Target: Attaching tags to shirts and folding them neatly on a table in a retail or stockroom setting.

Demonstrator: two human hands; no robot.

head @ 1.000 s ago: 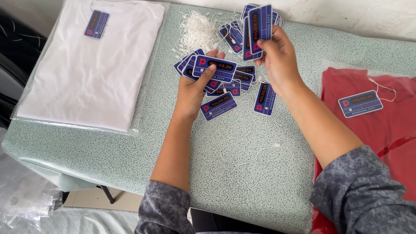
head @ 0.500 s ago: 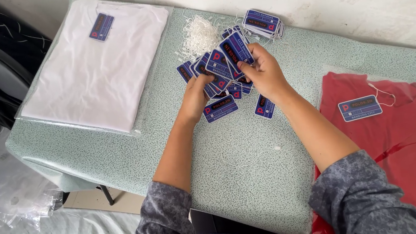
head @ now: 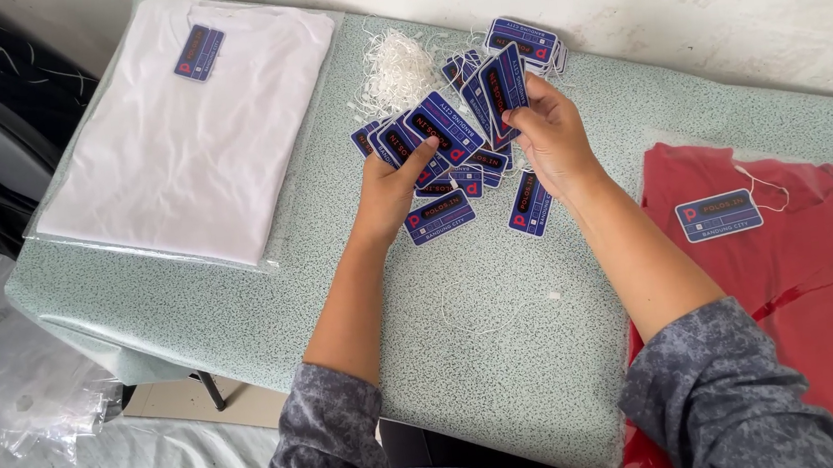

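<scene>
My left hand point(head: 388, 191) grips a fanned bunch of blue hang tags point(head: 428, 135) with red lettering, thumb pressed on top. Just to its right, my right hand point(head: 551, 137) pinches a few more blue tags point(head: 502, 86), held upright. Both hands hover over a scatter of loose tags point(head: 440, 215) lying on the speckled green table point(head: 482, 298). A small stack of tags point(head: 523, 42) rests near the wall behind my right hand.
A heap of white strings point(head: 397, 65) lies behind the tags. A bagged white folded shirt point(head: 182, 134) with a tag sits at the left, a bagged red shirt point(head: 802, 281) with a tag at the right. Clear plastic bags point(head: 17, 369) lie below the table's left edge.
My right hand came down from a raised position to meet the left hand's bunch, then drew back to the right with a few tags upright. A stack of tags now lies by the wall.
</scene>
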